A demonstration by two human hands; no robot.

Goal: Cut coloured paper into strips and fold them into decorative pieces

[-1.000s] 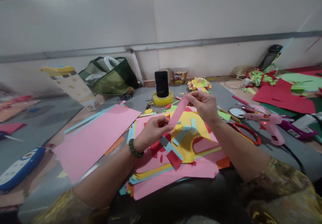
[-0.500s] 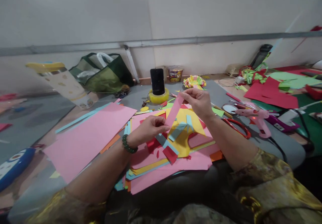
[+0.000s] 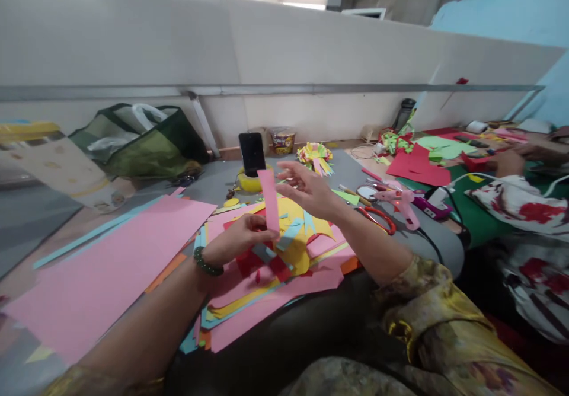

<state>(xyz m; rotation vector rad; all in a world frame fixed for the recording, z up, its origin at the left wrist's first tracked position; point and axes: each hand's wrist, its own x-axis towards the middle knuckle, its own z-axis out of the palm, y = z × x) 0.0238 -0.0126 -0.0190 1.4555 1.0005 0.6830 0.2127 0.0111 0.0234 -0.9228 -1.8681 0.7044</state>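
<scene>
A pink paper strip point(image 3: 269, 197) stands nearly upright, its lower end pinched between the thumb and fingers of my left hand point(image 3: 242, 239). My right hand point(image 3: 306, 189) is just to the right of the strip's upper part, fingers apart and holding nothing. Beneath both hands lies a pile of cut paper: a yellow sheet point(image 3: 299, 254) with light blue pieces point(image 3: 290, 234) and red scraps on it, over pink sheets point(image 3: 275, 302). A large pink sheet point(image 3: 120, 265) lies to the left of the pile.
A phone point(image 3: 252, 154) leans on a yellow tape roll point(image 3: 249, 182). Behind are a cup point(image 3: 283, 141) and a paper flower point(image 3: 315, 156). Red scissors point(image 3: 377, 221) and a pink glue gun point(image 3: 402, 203) lie right, near another person's hand point(image 3: 509, 162). A green bag point(image 3: 142, 141) stands back left.
My right hand has let go of the strip's upper end and opened. The strip has tipped more upright in my left hand. The view has turned right, bringing another person's arm into sight.
</scene>
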